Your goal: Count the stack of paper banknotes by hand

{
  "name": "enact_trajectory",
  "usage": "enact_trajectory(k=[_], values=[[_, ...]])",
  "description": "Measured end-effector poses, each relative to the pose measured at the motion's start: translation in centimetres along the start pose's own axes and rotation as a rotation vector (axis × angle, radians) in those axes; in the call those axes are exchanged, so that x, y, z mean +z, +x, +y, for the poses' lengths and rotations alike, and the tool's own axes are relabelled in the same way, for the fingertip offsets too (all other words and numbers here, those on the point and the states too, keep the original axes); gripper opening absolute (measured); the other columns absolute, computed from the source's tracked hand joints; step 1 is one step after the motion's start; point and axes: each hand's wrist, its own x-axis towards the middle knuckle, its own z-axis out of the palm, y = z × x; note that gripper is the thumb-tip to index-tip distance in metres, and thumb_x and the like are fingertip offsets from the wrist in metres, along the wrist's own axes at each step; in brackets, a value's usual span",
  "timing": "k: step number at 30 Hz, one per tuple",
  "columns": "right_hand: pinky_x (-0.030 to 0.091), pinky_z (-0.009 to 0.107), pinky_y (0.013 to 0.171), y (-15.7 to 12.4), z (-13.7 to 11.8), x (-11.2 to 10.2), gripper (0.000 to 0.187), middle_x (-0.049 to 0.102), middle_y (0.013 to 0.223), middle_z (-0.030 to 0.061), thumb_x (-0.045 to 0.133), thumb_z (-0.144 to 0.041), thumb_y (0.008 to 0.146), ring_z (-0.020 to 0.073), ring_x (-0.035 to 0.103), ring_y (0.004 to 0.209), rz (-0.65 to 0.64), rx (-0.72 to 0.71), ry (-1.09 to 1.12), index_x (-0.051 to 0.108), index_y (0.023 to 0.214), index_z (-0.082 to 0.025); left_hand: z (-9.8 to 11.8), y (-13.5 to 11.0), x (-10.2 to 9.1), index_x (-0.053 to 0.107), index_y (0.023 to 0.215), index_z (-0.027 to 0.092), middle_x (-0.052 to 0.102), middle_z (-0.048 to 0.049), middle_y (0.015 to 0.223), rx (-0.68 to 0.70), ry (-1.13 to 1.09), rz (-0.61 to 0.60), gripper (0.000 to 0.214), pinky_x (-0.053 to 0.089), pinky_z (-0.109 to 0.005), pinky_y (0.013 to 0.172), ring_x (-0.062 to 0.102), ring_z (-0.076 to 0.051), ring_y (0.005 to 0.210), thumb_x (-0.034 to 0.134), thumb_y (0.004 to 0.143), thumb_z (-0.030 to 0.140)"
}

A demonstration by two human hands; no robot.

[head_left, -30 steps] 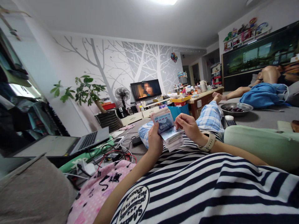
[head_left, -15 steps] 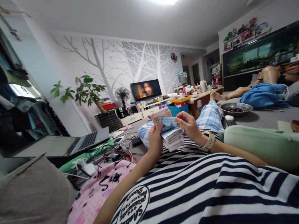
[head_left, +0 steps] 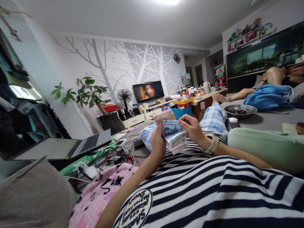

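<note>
A thick wad of banknotes (head_left: 172, 134) is held over my striped shirt. My left hand (head_left: 158, 144) is closed round the left side of the wad, its thumb pressing the notes. My right hand (head_left: 193, 128), with a pale watch on the wrist, pinches the top right corner of a bluish note folded down over the stack. A brownish note stands up behind it.
An open laptop (head_left: 78, 145) lies at the left among tangled cables (head_left: 118, 155). A metal bowl (head_left: 240, 110) of dark fruit and a remote (head_left: 235, 124) sit on the grey surface at the right. Another person (head_left: 268, 91) lies beyond. A television (head_left: 148, 91) and fan stand far off.
My right hand has peeled the top blue note down and over the stack, baring a brownish note behind. My left hand and the wad have stayed in place.
</note>
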Motion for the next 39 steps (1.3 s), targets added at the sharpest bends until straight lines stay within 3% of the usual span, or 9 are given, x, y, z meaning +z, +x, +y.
enact_trajectory(k=[12,21,39], values=[[0.033,0.026,0.054,-0.1,0.3,0.0,0.037,0.046,0.064,-0.0024,0.064,-0.052,0.080,0.0111,0.039,0.058,-0.007,-0.007,-0.013,0.055,0.069,-0.018,0.9,-0.4,0.1,0.069,0.070,0.016,0.071,-0.0059,0.075,0.079,0.187,0.064,0.038,0.049,-0.030,0.079,0.064,-0.021,0.083,0.057,0.085,0.049],[0.034,0.026,0.055,0.0,0.1,0.0,0.035,0.047,0.065,-0.0020,0.066,-0.049,0.080,0.0112,0.041,0.060,-0.011,-0.014,0.012,0.056,0.069,-0.018,0.9,-0.4,0.4,0.070,0.072,0.017,0.067,-0.0034,0.068,0.055,0.157,0.101,0.037,0.047,-0.028,0.076,0.061,-0.019,0.075,0.058,0.085,0.049],[0.035,0.026,0.055,0.0,0.1,0.0,0.038,0.047,0.063,-0.0023,0.065,-0.054,0.078,0.0115,0.040,0.058,-0.003,-0.008,-0.002,0.056,0.068,-0.019,1.6,-0.7,0.7,0.070,0.070,0.017,0.068,-0.0052,0.069,0.024,0.102,0.079,0.032,0.048,-0.030,0.081,0.064,-0.022,0.084,0.060,0.084,0.044]])
